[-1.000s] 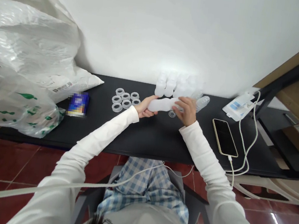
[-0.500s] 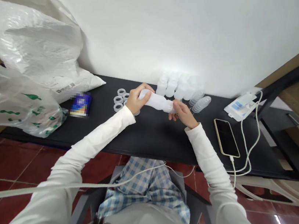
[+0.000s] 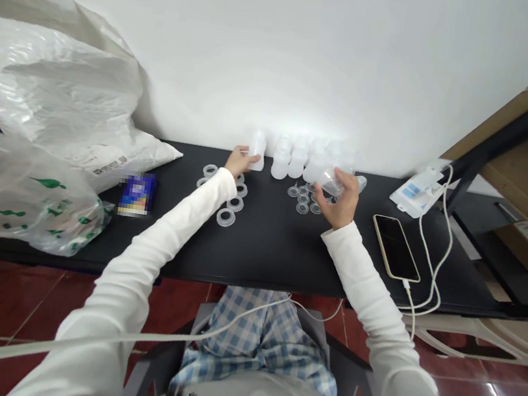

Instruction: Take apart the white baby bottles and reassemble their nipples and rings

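My left hand is closed around the side of a white translucent bottle, which is upright at the back of the black table near the wall. In my right hand, thumb and fingers curl around a clear plastic cap. Just right of the left hand's bottle, a row of similar white bottles stands along the wall. Several translucent rings lie below my left hand. Small clear teat-like pieces sit beside my right hand, and more clear caps are partly hidden behind it.
On the right lie a phone with a charging cable and a white power strip. Large plastic bags and a blue packet occupy the left. A white cable crosses over my lap.
The bottle and clear cap were end to end between my hands; now they are apart. My left hand has moved the bottle back to the wall, while the right has shifted right with the cap.
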A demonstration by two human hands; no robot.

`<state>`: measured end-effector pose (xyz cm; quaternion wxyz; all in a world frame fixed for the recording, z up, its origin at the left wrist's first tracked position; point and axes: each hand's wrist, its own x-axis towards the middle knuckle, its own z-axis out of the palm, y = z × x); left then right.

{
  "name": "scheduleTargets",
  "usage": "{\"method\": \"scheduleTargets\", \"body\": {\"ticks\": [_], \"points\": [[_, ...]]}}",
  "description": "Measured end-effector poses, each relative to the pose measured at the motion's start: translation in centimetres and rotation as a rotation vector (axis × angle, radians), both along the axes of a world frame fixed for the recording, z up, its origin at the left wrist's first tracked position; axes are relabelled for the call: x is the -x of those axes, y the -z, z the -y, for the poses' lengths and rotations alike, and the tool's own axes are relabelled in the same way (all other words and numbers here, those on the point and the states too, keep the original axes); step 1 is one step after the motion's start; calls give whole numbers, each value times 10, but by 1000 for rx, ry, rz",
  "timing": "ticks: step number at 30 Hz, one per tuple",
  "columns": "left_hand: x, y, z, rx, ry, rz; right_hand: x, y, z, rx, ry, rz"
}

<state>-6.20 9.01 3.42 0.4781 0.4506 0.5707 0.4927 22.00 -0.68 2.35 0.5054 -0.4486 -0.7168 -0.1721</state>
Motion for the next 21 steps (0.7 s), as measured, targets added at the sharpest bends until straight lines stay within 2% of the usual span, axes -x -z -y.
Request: {"method": "scheduleTargets", "body": {"ticks": [4,9,16,21], "points": [[-25,9,-22,-49,22,-338,-3,3,-2,54,69,-9],[-40,17,-23,-107,-8,-559,-4,5,-4,75,111,-7],[-55,29,-6,-121,32,-410,-5,7,-5,48,159,-15],[-65,29,-3,-98,98,-287,-3,11,-6,66,118,-26]]}}
